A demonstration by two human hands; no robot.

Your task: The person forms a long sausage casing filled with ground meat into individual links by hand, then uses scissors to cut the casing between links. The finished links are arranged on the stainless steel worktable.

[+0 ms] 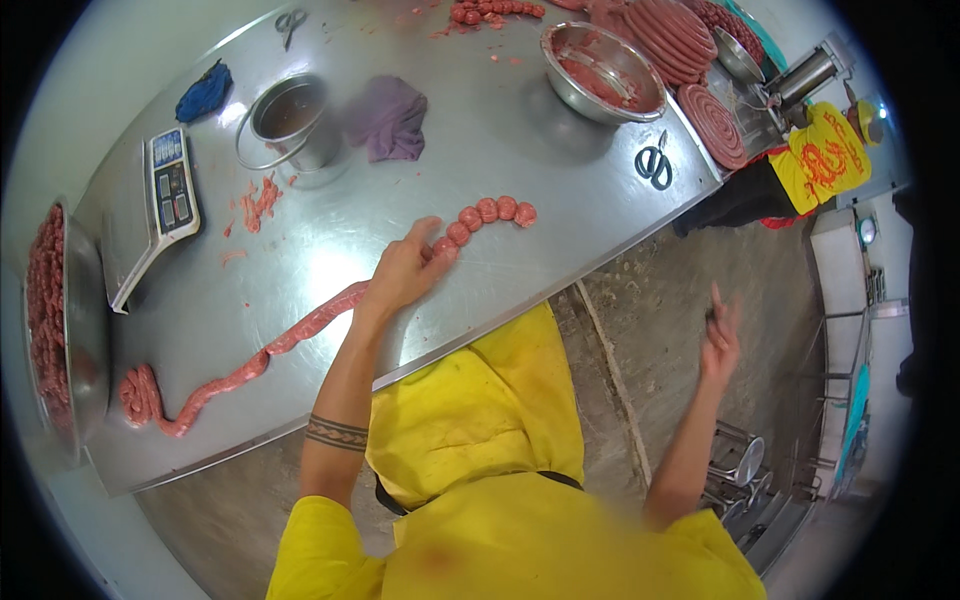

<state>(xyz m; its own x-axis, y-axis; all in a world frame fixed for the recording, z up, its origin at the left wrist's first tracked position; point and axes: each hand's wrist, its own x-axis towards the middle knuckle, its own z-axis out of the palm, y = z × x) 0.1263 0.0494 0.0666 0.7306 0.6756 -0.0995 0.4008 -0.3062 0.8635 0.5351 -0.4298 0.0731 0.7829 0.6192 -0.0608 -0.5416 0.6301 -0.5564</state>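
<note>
A long raw sausage [310, 325] lies on the steel table, loosely coiled at its left end. Toward the middle it becomes a curved row of several round tied links [488, 210]. My left hand [410, 268] rests over it where the links begin, its fingers curled round the sausage. Out past the table's front edge, over the floor, my right hand [722, 335] is raised with fingers apart and nothing visible in it.
A scale [172, 200], bucket [310, 135] and purple cloth [390, 120] stand or lie behind. A tray [90, 330] of meat is far left. A bowl [600, 105], scissors [653, 165] and sausage coils [712, 130] sit right, near another person [805, 165]. Stools [735, 455] stand below.
</note>
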